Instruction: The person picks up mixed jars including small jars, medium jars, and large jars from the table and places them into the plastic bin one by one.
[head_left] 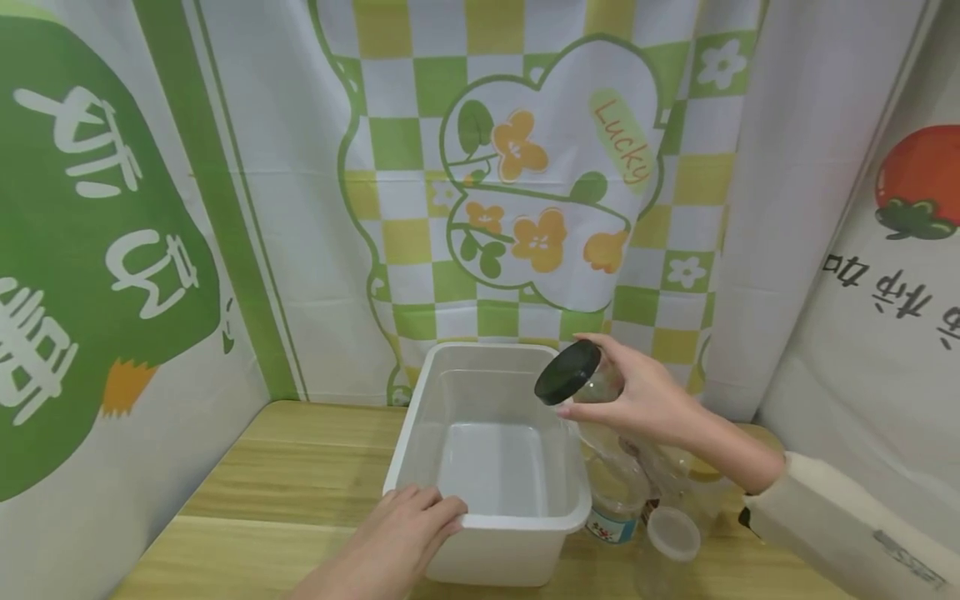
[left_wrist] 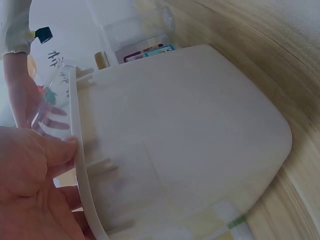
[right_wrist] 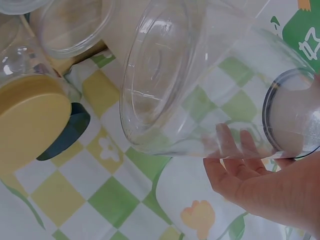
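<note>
- My right hand (head_left: 652, 396) grasps a clear jar (head_left: 606, 387), tilted, its black lid (head_left: 568, 372) pointing away from my palm.
- My left hand (head_left: 408, 529) pinches the white basin (head_left: 525, 522) by its near rim.
- Other clear containers (head_left: 611, 527) stand below my right grip.

Toward the right edge of the wood-grain table (head_left: 270, 492) are a blue-labelled clear jar (head_left: 610, 523), a clear jar with a translucent lid (head_left: 672, 535) and, nearer the far right corner, a yellow-lidded jar (right_wrist: 35, 117). Behind the far edge hangs a green-and-yellow checked "Lucky" cloth (head_left: 540, 192); white characters (head_left: 97, 146) show past the left edge, a printed tomato (head_left: 926, 179) past the right.
</note>
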